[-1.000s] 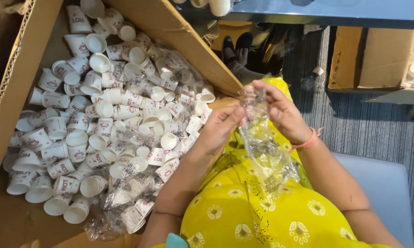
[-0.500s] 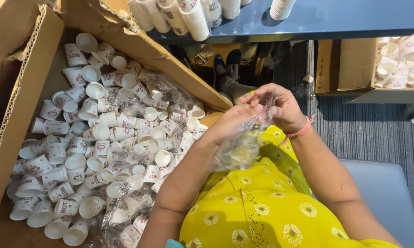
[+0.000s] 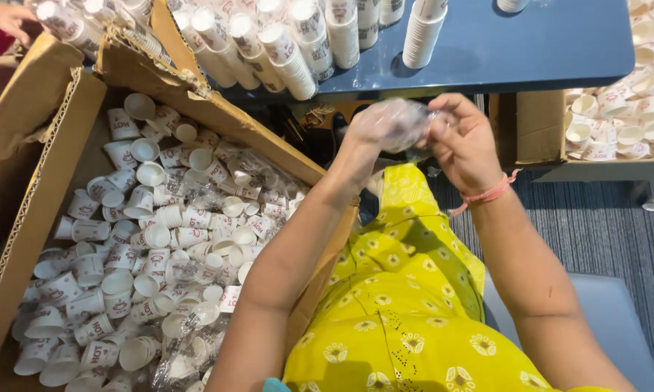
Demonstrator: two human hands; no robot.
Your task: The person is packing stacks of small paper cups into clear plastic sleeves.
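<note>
My left hand [image 3: 363,141] and my right hand [image 3: 466,141] are raised together in front of the blue table [image 3: 530,51]. Both grip a crumpled clear plastic bag [image 3: 398,123], bunched into a ball between them. I cannot see anything inside the bag. A pink band circles my right wrist. Below and to the left lies a big cardboard box [image 3: 43,174] filled with several loose white paper cups [image 3: 149,239] and empty clear wrappers.
Stacked sleeves of white cups [image 3: 290,58] lean on the blue table's edge, with one upright stack [image 3: 423,33]. A second cardboard box [image 3: 537,131] with loose cups sits at the right. Another person's hand [image 3: 7,16] shows at top left. Grey carpet and a grey seat lie below.
The long clear bag that hung from my hands has been gathered up into a ball. My hands have risen toward the table and the view has tilted upward.
</note>
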